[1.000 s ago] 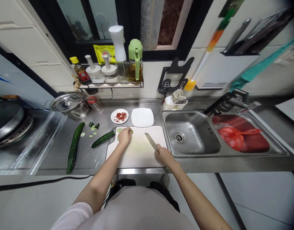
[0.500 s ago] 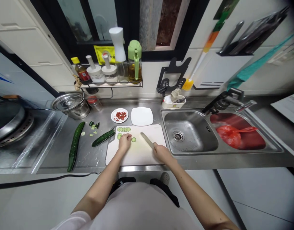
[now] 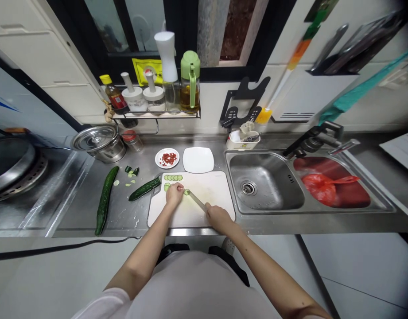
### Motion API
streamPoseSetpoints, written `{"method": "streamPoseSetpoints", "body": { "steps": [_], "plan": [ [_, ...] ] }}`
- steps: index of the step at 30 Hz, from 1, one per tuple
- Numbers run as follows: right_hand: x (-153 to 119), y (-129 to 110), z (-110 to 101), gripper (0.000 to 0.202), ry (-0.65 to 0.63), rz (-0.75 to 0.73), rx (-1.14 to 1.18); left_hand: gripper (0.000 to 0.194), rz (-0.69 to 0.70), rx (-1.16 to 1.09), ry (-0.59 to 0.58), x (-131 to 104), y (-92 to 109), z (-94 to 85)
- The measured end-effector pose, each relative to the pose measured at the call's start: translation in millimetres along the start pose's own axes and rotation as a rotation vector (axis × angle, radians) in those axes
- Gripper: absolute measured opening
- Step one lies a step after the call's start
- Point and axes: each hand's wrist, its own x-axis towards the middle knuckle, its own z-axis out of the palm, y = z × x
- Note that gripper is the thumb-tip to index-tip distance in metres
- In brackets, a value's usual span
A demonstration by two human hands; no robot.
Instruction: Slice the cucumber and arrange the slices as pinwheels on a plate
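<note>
In the head view my right hand (image 3: pixel 218 217) grips a kitchen knife (image 3: pixel 197 201) by its handle, low over the white cutting board (image 3: pixel 204 181). The blade tip touches or overlaps a single cucumber slice (image 3: pixel 187 192). Just left of that slice is my left hand (image 3: pixel 174 195), its fingers drawn together on the board. Whatever they hold, if anything, is hidden. Several cucumber slices (image 3: pixel 173 177) form a row at the back left of the board, and more slices (image 3: pixel 167 187) show beside my left hand. A piece of cucumber (image 3: pixel 144 189) leans against the board's left edge.
A long whole cucumber (image 3: pixel 106 199) and small cucumber scraps (image 3: pixel 132 172) lie on the steel counter to the left. Behind the board sit a plate of chopped red pieces (image 3: pixel 168 158) and a white square plate (image 3: pixel 197 159). The sink (image 3: pixel 266 182) is to the right.
The knife has moved left, its tip now at the single cucumber slice. My left hand has stayed almost in place. The view has shifted slightly.
</note>
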Motion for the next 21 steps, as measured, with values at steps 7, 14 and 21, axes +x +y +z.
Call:
{"method": "streamPoseSetpoints", "body": {
  "steps": [7,14,21],
  "plan": [
    [-1,-9,1,0.029,-0.039,0.014,0.002,0.011,-0.006,0.015,-0.001,2,-3,2.7],
    [0,-15,2,0.029,-0.058,0.033,0.022,0.011,0.000,0.029,-0.005,1,-1,1.0],
    [1,-20,-2,0.031,-0.054,0.036,0.010,0.011,0.005,0.034,-0.008,-1,2,-1.7]
  ]
}}
